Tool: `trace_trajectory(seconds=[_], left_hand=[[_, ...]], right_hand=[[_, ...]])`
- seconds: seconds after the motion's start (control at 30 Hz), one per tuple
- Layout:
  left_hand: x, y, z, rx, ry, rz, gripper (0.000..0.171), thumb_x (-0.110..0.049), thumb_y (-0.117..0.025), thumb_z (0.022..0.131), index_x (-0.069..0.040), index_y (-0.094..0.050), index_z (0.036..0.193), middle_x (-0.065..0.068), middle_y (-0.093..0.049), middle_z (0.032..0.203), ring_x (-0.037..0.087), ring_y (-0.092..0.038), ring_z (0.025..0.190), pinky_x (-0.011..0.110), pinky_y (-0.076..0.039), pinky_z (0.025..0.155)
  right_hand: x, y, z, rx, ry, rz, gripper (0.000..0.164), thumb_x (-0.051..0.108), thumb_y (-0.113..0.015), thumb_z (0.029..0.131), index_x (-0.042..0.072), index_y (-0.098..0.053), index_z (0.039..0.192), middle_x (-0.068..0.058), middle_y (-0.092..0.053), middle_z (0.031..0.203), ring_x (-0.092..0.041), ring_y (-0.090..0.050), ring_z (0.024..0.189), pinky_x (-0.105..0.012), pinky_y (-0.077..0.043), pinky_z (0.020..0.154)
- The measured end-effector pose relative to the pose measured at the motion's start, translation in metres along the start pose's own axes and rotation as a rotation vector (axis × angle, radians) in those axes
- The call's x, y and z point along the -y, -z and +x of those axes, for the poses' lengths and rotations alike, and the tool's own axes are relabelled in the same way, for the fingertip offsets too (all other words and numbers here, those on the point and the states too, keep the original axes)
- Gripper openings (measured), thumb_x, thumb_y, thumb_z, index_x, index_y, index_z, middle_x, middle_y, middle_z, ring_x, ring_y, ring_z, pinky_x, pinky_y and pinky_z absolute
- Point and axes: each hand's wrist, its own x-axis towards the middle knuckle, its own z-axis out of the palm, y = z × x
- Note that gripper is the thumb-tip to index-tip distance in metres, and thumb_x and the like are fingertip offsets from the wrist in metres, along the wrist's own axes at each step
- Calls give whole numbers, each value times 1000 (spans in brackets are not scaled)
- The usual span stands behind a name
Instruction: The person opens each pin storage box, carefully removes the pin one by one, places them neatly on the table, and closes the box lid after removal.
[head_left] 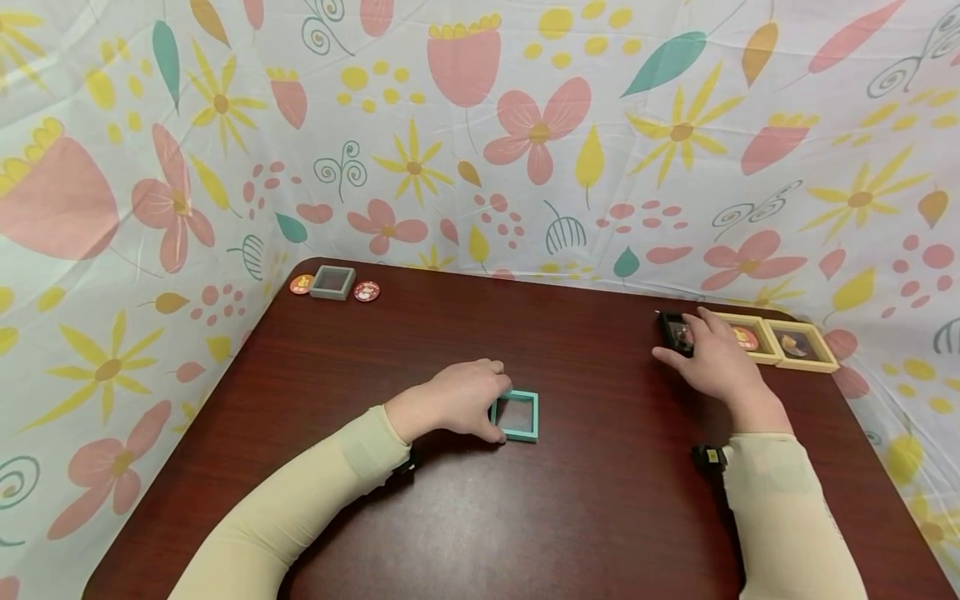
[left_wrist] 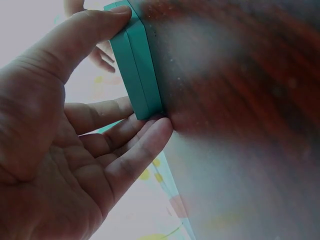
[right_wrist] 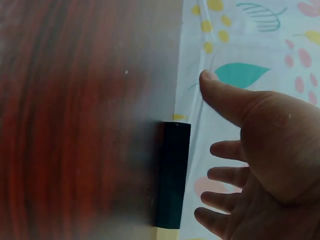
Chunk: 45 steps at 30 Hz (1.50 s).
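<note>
My left hand (head_left: 459, 402) holds a small square teal frame (head_left: 536, 417) with a see-through middle, near the centre of the table. Seen from the left wrist, the thumb presses one corner of the teal frame (left_wrist: 135, 65) while the fingers are at its opposite end. At the table's far right, my right hand (head_left: 716, 362) hovers over a black frame (head_left: 667, 330) and partly hides it. The right wrist view has its fingers spread and apart from the black frame (right_wrist: 172, 175), with nothing held.
Two cream frames (head_left: 801, 363) sit side by side, right of the black one; a round orange badge shows in the nearer. At the back left, a grey frame (head_left: 332, 293) lies between an orange badge (head_left: 302, 285) and a red badge (head_left: 367, 291). A flowered curtain (head_left: 540, 208) borders the table.
</note>
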Motion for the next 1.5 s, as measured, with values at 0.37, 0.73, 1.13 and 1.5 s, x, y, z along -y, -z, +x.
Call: trace_trajectory(seconds=[0.37,0.73,1.13,1.5], left_hand=[[2,0,0,-4,1,-6,54,-54,-94,81,-15,-75,113,-5,-56,100,16,-58,97,32,-53,79],[2,-1,1,-15,5,5,53,-55,-95,80,-17,-76,112,-6,-55,98,15,-58,97,31,-53,80],[3,-3,1,-9,10,1,54,-55,-95,81,-17,-76,113,-7,-55,99,15,-57,97,31,-53,80],[1,-2,1,1,15,5,55,-54,-94,81,-15,-76,116,-6,-57,101,15,-58,99,31,-53,82]], right_hand=[[-15,-2,8,47,-41,28,103,59,-64,110,-19,-26,165,-45,-12,172,-67,-16,157,-83,-24,117],[-16,2,9,125,-56,36,94,54,-49,117,-17,-16,169,-46,-6,173,-68,-9,158,-82,-17,121],[-12,-1,10,115,-32,16,96,51,-61,113,-21,-24,165,-47,-15,171,-64,-8,161,-80,-15,123],[-8,-3,10,70,5,9,100,51,-71,108,-18,-28,166,-46,-25,167,-69,-16,156,-81,-21,120]])
